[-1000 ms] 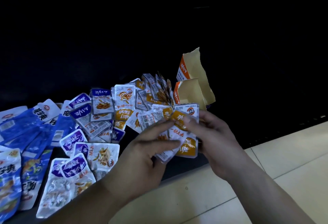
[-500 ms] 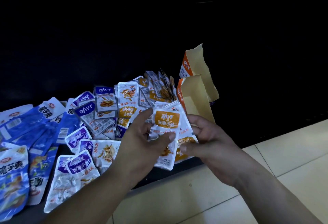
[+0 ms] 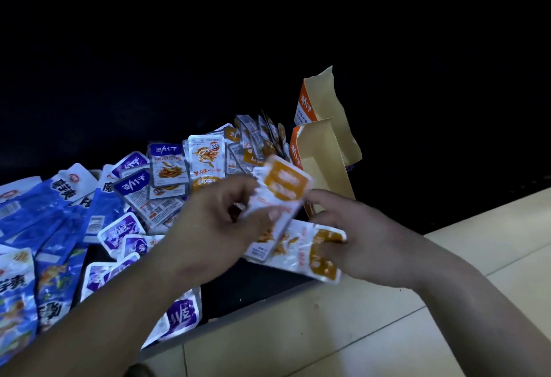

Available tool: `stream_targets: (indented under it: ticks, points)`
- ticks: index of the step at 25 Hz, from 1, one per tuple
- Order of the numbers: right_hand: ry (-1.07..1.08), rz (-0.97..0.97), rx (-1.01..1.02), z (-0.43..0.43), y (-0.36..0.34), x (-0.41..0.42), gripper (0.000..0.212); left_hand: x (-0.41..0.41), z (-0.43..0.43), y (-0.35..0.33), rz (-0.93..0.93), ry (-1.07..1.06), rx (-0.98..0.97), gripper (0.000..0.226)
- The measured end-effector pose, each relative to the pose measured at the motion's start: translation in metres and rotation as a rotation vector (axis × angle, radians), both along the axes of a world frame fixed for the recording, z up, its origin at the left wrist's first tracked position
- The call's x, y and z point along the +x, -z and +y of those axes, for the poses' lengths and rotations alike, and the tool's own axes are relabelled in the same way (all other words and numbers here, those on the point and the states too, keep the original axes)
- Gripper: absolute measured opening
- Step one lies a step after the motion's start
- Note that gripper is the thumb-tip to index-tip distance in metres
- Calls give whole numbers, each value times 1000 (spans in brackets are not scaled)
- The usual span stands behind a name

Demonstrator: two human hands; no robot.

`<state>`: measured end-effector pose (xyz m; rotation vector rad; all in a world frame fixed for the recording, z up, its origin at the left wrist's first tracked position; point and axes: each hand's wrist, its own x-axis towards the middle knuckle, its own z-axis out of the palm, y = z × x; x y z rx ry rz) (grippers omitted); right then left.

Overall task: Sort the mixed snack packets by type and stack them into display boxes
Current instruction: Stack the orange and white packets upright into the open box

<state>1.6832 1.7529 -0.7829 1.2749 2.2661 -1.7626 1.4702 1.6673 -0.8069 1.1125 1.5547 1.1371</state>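
Note:
My left hand (image 3: 217,227) pinches an orange-and-white snack packet (image 3: 281,187) between thumb and fingers, blurred by motion. My right hand (image 3: 357,236) grips a small bunch of orange packets (image 3: 310,253) lying flat just below the first one. Behind both hands stands an open orange display box (image 3: 323,153) with its brown cardboard flaps raised. More orange packets (image 3: 253,144) lie heaped just left of the box.
Purple packets (image 3: 140,194) are spread over the dark shelf (image 3: 250,284) in the middle. Large blue packets (image 3: 44,227) cover the far left. Pale floor tiles (image 3: 328,332) run along the front and right. Everything behind the shelf is dark.
My left hand has lifted one orange packet up and to the right, toward the box. My right hand has dropped lower with the remaining bunch, which now lies flatter.

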Motion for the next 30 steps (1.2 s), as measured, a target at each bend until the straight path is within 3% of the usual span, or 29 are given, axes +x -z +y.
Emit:
stream_targets:
  ticks: [2, 4, 7, 9, 11, 13, 19, 23, 26, 30]
  points:
    - [71, 88, -1, 3, -4, -3, 59, 7, -3, 6, 9, 152, -139, 16]
    - [277, 186, 39, 7, -1, -4, 54, 12, -8, 16, -51, 199, -216, 20]
    - [606, 314, 71, 7, 10, -6, 38, 19, -11, 25, -188, 101, -182, 24]
    - [733, 401, -31, 2, 18, -8, 26, 23, -10, 26, -291, 16, -151, 32]
    - [724, 517, -201, -9, 23, -11, 18, 28, -10, 24, -331, -11, -129, 39]
    - [655, 535, -273, -21, 27, -11, 26, 33, -11, 24, -319, 11, -115, 40]
    - [673, 301, -199, -18, 45, -12, 36, 39, -14, 25, -194, 43, -70, 28]
    - [474, 330, -253, -20, 34, -8, 73, 48, -15, 22, -109, 126, -45, 34]
    - [436, 373, -176, -29, 29, -13, 54, 52, -14, 25, -65, 137, -13, 43]
    - [532, 212, -3, -33, 40, -19, 41, 56, -14, 32, -79, 162, -34, 46]
